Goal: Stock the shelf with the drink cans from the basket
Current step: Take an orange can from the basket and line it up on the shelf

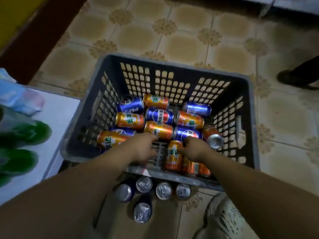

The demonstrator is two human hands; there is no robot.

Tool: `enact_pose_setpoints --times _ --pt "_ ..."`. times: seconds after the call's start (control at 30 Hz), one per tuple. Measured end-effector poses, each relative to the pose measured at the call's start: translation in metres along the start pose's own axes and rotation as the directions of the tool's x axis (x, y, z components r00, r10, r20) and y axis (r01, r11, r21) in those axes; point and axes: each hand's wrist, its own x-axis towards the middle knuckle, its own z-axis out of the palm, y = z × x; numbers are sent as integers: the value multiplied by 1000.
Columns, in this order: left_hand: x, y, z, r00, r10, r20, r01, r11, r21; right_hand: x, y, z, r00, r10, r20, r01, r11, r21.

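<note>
A dark grey slotted basket (172, 64) stands on the tiled floor and holds several orange and blue drink cans lying on their sides. Both of my arms reach into its near end. My right hand (196, 149) grips the top end of an orange can (173, 158) that lies by the near wall. My left hand (144, 147) hovers palm down over the basket floor, between an orange can (110, 139) and the one in my right hand. Its fingers curl downward and what lies beneath them is hidden.
Several cans (164, 190) stand upright on the floor just in front of the basket. A white shelf board (57, 114) with green bottles (29, 133) and a wrapped pack lies at the left. Another person's foot (296, 78) stands at the right.
</note>
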Motion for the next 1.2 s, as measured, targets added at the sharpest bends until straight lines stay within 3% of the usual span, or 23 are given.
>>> enact_pose_setpoints --times 0.23,0.47,0.6,0.73,0.83,1.03,1.2 --pt "48 -17 32 988 -37 147 41 999 -27 61 3 37 1000 12 15 -8 971 -240" --pt "43 -12 33 979 -69 194 92 990 -111 60 -5 30 999 23 -28 -24 998 -51" --pt "31 -6 28 983 -71 167 107 969 -224 34 -18 31 995 -86 -59 85 996 -16" --pt "3 0 12 994 -69 87 91 956 -279 -11 -27 17 977 -86 -195 149 930 336" --pt "-34 2 -9 997 -79 15 79 932 -354 -58 -49 -15 952 -127 -277 252 838 484" --pt "-153 24 -69 975 -61 -215 -87 783 -616 -178 -114 -86 858 -272 -435 472 751 461" --pt "-282 30 -113 908 -110 -404 -202 729 -654 -289 -189 -122 756 -411 -509 626 680 382"
